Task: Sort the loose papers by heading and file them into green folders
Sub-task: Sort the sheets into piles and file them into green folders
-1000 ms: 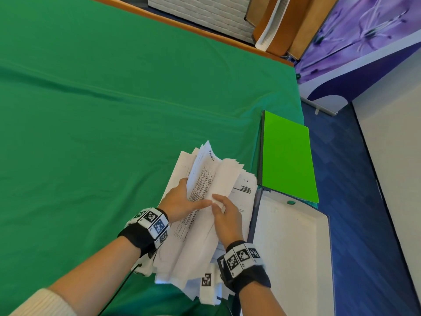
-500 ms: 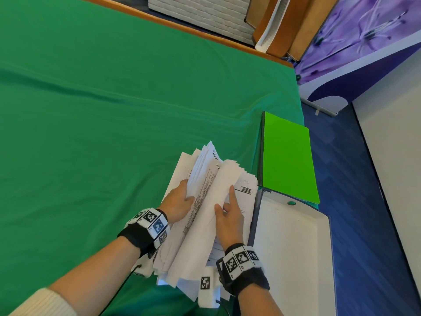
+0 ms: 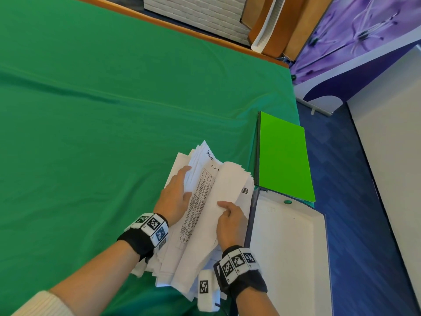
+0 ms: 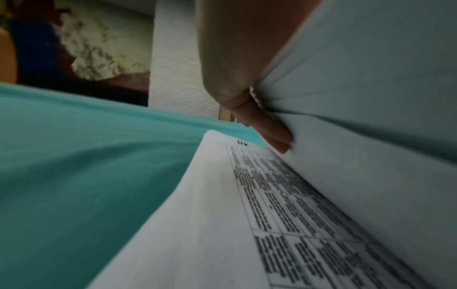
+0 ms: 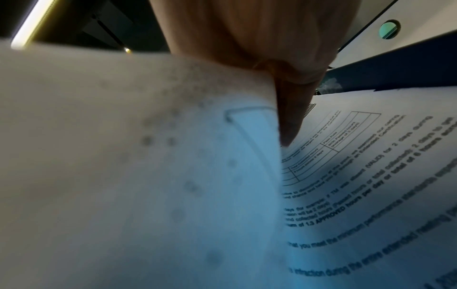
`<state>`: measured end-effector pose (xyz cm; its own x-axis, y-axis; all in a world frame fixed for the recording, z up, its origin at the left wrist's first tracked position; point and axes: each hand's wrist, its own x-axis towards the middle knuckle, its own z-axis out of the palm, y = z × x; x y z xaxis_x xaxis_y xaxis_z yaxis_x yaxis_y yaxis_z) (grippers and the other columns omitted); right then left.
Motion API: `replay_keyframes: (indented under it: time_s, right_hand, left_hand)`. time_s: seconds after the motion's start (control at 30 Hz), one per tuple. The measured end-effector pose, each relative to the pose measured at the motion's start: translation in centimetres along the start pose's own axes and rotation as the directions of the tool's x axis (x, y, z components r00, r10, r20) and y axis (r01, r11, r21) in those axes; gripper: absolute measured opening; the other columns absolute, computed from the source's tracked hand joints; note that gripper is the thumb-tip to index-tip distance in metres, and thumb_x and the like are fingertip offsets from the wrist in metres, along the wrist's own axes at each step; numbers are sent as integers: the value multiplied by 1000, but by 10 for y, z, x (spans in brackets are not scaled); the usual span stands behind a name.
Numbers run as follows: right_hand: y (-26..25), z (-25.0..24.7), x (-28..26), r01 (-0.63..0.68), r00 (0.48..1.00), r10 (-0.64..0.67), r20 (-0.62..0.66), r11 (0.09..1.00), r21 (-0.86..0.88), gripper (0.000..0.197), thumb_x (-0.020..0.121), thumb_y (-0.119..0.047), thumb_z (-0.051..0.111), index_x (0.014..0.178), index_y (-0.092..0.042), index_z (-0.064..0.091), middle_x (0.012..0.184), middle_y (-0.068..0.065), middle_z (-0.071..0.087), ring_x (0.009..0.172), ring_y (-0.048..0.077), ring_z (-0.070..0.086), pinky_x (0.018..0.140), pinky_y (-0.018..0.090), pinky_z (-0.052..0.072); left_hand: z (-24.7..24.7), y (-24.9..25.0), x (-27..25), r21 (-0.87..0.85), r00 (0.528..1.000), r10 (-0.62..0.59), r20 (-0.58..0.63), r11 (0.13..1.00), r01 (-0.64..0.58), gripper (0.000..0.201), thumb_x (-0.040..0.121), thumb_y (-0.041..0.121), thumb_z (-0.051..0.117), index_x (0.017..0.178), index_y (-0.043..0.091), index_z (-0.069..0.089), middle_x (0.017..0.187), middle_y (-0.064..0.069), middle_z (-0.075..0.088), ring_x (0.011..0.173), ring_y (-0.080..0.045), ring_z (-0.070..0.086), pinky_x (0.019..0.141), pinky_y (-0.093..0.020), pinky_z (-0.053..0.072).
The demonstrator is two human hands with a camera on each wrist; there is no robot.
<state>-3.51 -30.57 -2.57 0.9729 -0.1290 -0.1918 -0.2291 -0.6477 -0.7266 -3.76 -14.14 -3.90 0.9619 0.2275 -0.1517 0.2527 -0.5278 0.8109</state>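
Head view shows our two hands deep in a thick, ragged stack of loose papers (image 3: 205, 224) lying on the green-covered table (image 3: 102, 110), near its right edge: our left hand (image 3: 174, 197) lies with straight fingers against a raised sheaf, propping it up, while our right hand (image 3: 230, 221) curls fingers and thumb round the edge of the sheets folded over to the right, a narrow grip on paper. Between the two bundles a printed table page (image 4: 284, 215) lies exposed, with handwritten headings at the top corners of the sheets behind it, too small for us to read with confidence. We judge this as the sorting stage, leafing through to read headings; nothing appears filed yet. A bright green folder (image 3: 282, 158) lies closed just beyond the stack to the right, and an open white box file (image 3: 289, 258) with a small green button sits beside our right wrist, partly overhanging the table edge. Next, we think, comes picking out sheets that share a heading, which calls for separating thin pages cleanly without letting the propped sheaf slump. Beyond the table we see blue floor (image 3: 364, 224), a white brick-patterned panel (image 3: 200, 17), leaning brown boards (image 3: 284, 26) and a purple floral banner (image 3: 364, 30)
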Motion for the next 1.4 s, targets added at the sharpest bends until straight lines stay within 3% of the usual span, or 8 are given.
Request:
replay_keyframes:
  time_s: [0.33,0.57,0.77,0.87,0.97,1.2,1.3,1.4]
  right_hand:
    - [-8,4,-1,-2,997,-4,81,997,74,28,91,-10,58,115,-22,52,108,1,60,99,18,58,84,26,45]
    - [-9,7,-4,-72,985,17,172,946,316,50,104,-35,34,152,-39,19,130,-15,40,116,6,44,102,23,38]
    - [-7,14,-2,-72,982,20,189,960,271,59,101,-44,38,150,-50,5,136,-13,45,122,13,49,109,40,40]
    - [-3,18,1,-74,979,33,202,977,198,67,94,-52,50,150,-45,15,139,-3,52,119,15,53,106,43,43]
    - [-6,14,-1,-76,987,41,158,971,225,70,87,-49,65,147,-33,32,115,-9,64,103,8,62,97,36,50]
    - [-12,1,-3,-5,999,5,33,1000,-13,88,90,-7,51,153,-33,-5,89,2,61,77,18,58,76,33,49]
    - [-6,1,-3,70,996,-64,54,990,-122,69,92,-4,46,150,-34,24,94,5,60,87,20,59,79,30,45]
    - [-8,1,-3,8,999,-5,42,998,-65,29,97,-15,41,109,-17,68,102,7,65,99,24,59,82,30,42]
  left_hand:
    - [1,16,-1,347,978,-51,200,938,-22,45,85,64,57,115,31,63,111,1,42,69,-11,55,58,-24,41]
    - [2,19,-5,342,927,-78,368,938,-57,76,65,84,59,115,27,71,117,2,34,90,-16,57,68,-27,45]
    - [-1,24,-2,266,909,-85,408,964,-29,50,85,67,54,71,20,58,125,-7,43,68,-13,54,56,-27,36]
    - [-1,19,0,96,912,-170,374,985,144,40,97,46,44,111,9,50,107,-10,60,69,-15,54,66,-36,45]
    - [-2,15,3,-22,909,-167,382,982,189,18,99,29,43,105,12,45,86,-5,54,72,-18,50,75,-45,49]
    - [-12,23,0,-205,871,-128,475,946,251,19,105,28,40,95,36,53,96,10,59,83,-2,55,64,2,40]
    - [-13,21,0,-213,839,-218,499,907,362,21,104,30,40,104,23,61,113,-10,69,101,-26,66,92,-24,51]
    - [-11,20,1,-222,837,-243,490,894,390,21,101,24,45,111,17,61,113,-12,69,104,-29,66,102,-42,47]
